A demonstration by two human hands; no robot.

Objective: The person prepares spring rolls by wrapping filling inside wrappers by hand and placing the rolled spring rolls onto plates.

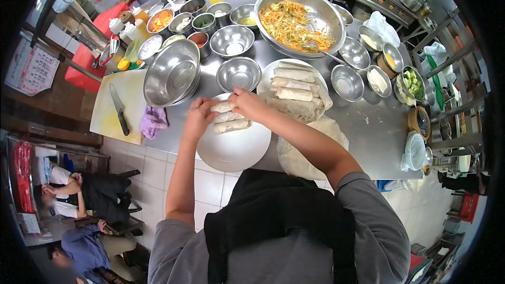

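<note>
Both hands are at the far edge of a white plate (235, 150) that holds a few rolls lying side by side. My left hand (200, 118) has its fingers closed on the left end of the farthest roll (223, 107). At that roll's right end is my right hand (247, 106), fingers bent and pressed together on it. Nearer to me lies another roll (231, 126), touched by neither hand. A second plate (266, 73) to the right bears several pale rolls (294, 93). Thin round wrappers (310, 150) lie in front of it.
A large bowl of shredded filling (297, 23) stands at the back. Metal bowls (232, 41) surround the plates. On the left, a knife (119, 109) lies on a cutting board (102, 118), beside a purple cloth (153, 122). Two seated people (97, 244) are at lower left.
</note>
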